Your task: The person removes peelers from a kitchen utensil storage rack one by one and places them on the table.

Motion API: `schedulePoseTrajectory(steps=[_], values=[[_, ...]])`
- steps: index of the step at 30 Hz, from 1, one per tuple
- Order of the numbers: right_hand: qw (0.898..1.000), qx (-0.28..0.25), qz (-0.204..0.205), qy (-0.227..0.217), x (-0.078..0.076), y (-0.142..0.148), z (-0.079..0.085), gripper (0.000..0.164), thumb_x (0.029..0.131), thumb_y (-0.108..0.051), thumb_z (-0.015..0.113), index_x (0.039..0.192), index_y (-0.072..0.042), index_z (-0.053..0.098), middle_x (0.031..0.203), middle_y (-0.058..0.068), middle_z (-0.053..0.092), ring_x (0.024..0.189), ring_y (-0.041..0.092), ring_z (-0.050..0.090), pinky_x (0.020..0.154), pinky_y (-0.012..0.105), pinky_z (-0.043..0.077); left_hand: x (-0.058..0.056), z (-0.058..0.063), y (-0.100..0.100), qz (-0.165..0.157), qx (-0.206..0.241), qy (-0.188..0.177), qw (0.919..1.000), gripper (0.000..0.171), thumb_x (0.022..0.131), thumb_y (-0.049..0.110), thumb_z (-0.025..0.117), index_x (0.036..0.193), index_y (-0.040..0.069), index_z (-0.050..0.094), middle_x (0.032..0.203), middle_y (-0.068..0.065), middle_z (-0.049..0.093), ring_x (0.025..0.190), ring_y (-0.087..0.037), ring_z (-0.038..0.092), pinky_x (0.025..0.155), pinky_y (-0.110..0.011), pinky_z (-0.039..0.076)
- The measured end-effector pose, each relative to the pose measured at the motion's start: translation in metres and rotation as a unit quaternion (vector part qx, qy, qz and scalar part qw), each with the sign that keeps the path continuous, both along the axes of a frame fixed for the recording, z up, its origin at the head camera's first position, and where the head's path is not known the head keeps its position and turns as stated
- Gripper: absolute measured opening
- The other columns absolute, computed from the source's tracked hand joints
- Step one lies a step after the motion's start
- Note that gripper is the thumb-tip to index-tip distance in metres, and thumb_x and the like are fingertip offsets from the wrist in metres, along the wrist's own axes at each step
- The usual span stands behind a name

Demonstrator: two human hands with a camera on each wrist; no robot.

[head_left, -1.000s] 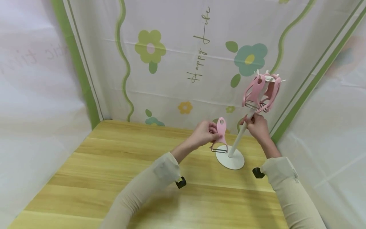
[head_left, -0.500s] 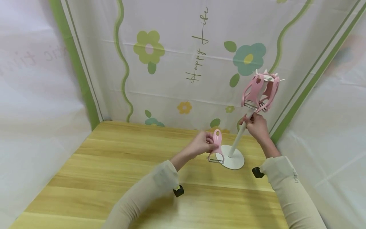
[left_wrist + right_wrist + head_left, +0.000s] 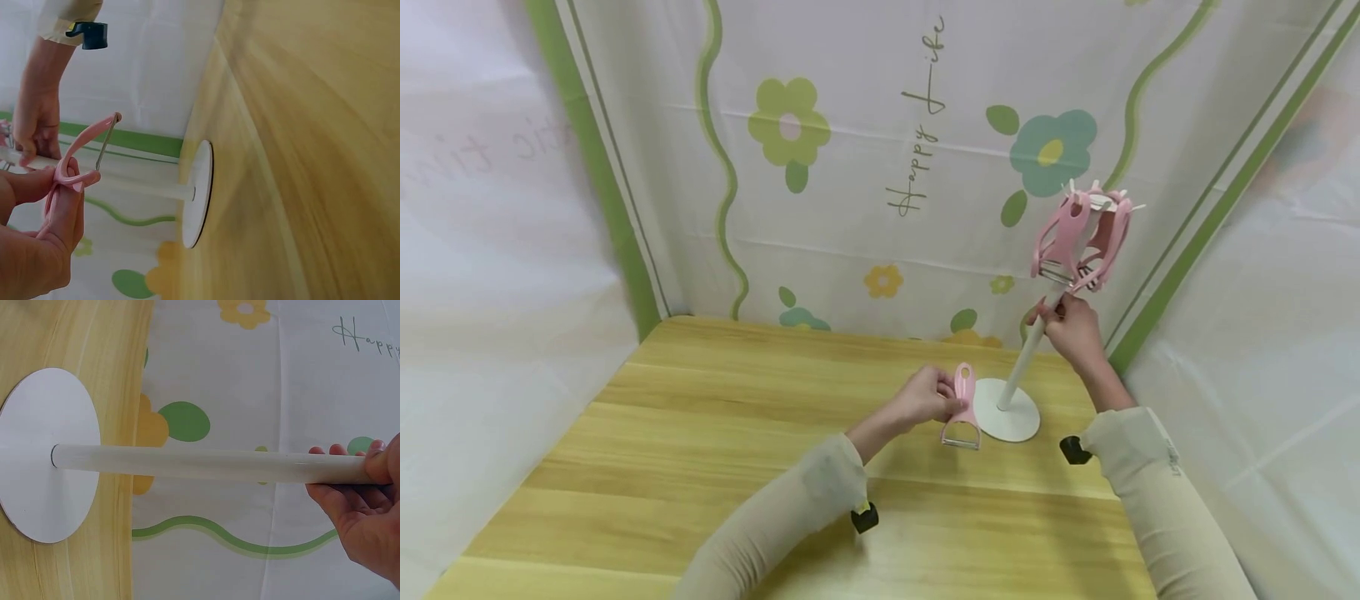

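A pink Y-shaped peeler (image 3: 964, 385) is pinched by its handle between the thumb and fingers of my left hand (image 3: 927, 396). Its metal blade points down, in front of the left side of the stand's round base. In the left wrist view the peeler (image 3: 84, 139) shows its curved head and thin blade. My right hand (image 3: 1071, 331) grips the white pole (image 3: 1026, 354) of the stand below its top. Several more pink peelers (image 3: 1070, 232) hang on the white hooks up there. The right wrist view shows fingers and thumb round the pole (image 3: 219, 464).
The stand's flat white base (image 3: 1018, 423) rests on the wooden table (image 3: 737, 417) near its back right. Behind the table hangs a white curtain (image 3: 850, 192) with printed flowers, and white sheets close off both sides.
My left hand has lowered the pinched peeler and brought it slightly left, from in front of the base's upper part. My right hand keeps its grip on the pole.
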State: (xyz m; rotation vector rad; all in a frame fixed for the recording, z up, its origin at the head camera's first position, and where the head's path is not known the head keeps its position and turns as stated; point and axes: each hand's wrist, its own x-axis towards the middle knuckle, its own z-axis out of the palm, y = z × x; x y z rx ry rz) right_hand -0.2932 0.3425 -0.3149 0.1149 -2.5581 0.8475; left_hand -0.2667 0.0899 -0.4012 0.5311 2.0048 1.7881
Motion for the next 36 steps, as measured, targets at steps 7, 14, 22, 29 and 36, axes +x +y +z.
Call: schedulePoseTrajectory(steps=[7, 14, 22, 29, 36], values=[[1.0, -0.006, 0.004, -0.006, -0.001, 0.0, 0.001, 0.023, 0.104, -0.015, 0.051, 0.102, 0.002, 0.065, 0.093, 0.022, 0.074, 0.071, 0.012, 0.062, 0.058, 0.014, 0.047, 0.0, -0.011, 0.001, 0.009, -0.016, -0.009, 0.9998, 0.015, 0.088, -0.004, 0.071, 0.1, -0.005, 0.063, 0.076, -0.008, 0.064, 0.066, -0.013, 0.064, 0.062, -0.025, 0.06], [1.0, 0.002, -0.002, 0.003, -0.002, 0.001, 0.0, 0.022, 0.103, -0.016, 0.052, 0.101, 0.001, 0.066, 0.092, 0.02, 0.075, 0.07, 0.012, 0.062, 0.059, 0.017, 0.046, -0.001, -0.02, 0.002, 0.015, -0.023, -0.009, 0.9996, 0.016, 0.088, -0.003, 0.071, 0.103, -0.005, 0.063, 0.078, -0.01, 0.066, 0.069, -0.014, 0.067, 0.063, -0.026, 0.061], [1.0, -0.004, -0.005, -0.003, 0.0, 0.0, -0.001, 0.022, 0.103, -0.016, 0.051, 0.101, 0.001, 0.065, 0.092, 0.019, 0.075, 0.073, 0.014, 0.063, 0.06, 0.016, 0.047, 0.005, -0.03, 0.002, 0.016, -0.023, -0.03, 0.9992, 0.028, 0.087, -0.005, 0.07, 0.112, -0.008, 0.059, 0.082, -0.014, 0.069, 0.069, -0.017, 0.068, 0.064, -0.027, 0.061], [1.0, -0.009, -0.004, -0.001, 0.0, -0.001, -0.003, 0.021, 0.103, -0.014, 0.052, 0.102, 0.003, 0.064, 0.093, 0.021, 0.075, 0.08, 0.028, 0.069, 0.06, 0.012, 0.047, 0.008, -0.041, -0.001, 0.006, -0.023, -0.038, 0.999, 0.028, 0.088, -0.007, 0.069, 0.114, -0.01, 0.059, 0.083, -0.019, 0.071, 0.066, -0.015, 0.067, 0.063, -0.027, 0.061], [1.0, 0.012, -0.01, 0.012, -0.003, -0.001, -0.002, 0.02, 0.103, -0.014, 0.051, 0.1, 0.0, 0.066, 0.091, 0.019, 0.075, 0.073, 0.018, 0.065, 0.061, 0.018, 0.047, 0.009, -0.05, -0.002, -0.019, -0.046, -0.037, 0.9981, 0.018, 0.088, -0.007, 0.068, 0.105, -0.009, 0.065, 0.082, -0.017, 0.072, 0.064, -0.013, 0.064, 0.071, -0.036, 0.062]])
